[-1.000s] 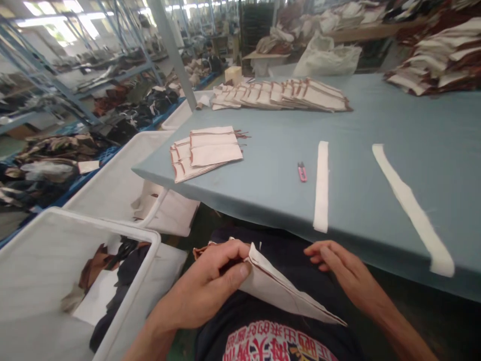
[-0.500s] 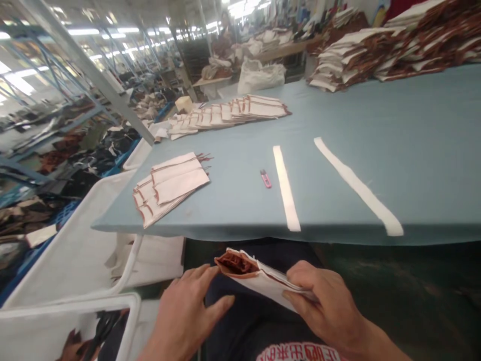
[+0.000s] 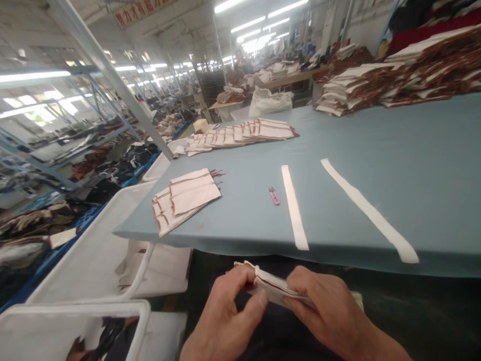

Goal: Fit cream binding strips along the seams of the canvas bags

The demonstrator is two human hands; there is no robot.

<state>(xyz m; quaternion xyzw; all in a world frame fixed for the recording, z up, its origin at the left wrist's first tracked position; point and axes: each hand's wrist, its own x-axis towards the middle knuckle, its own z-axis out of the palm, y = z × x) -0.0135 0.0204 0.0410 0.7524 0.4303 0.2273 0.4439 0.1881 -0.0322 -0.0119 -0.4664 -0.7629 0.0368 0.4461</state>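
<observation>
Just off the table's front edge, both hands hold a folded cream fabric piece with brown lining (image 3: pixel 273 287). My left hand (image 3: pixel 229 306) pinches its left end between thumb and fingers, covering most of the opening there. On its right part my right hand (image 3: pixel 326 303) is closed, thumb below and fingers on top. On the blue-grey table (image 3: pixel 248 220) lie pink-handled thread snips (image 3: pixel 274 196), a short cream strip (image 3: pixel 295 208) and a longer slanted cream strip (image 3: pixel 370 210). A small stack of similar cream pieces (image 3: pixel 188 198) rests at the table's left.
A fanned row of cream pieces (image 3: pixel 242 134) lies toward the back, with tall cream and brown piles (image 3: pixel 353 90) at back right. White bins (image 3: pixel 93 255) stand left of the table, near a metal post (image 3: pixel 112 75). A white sack (image 3: pixel 270 102) sits behind.
My left hand has moved right from beside the fabric piece and closed on its left end. The right hand keeps its hold. The view has tilted up, so the table appears lower.
</observation>
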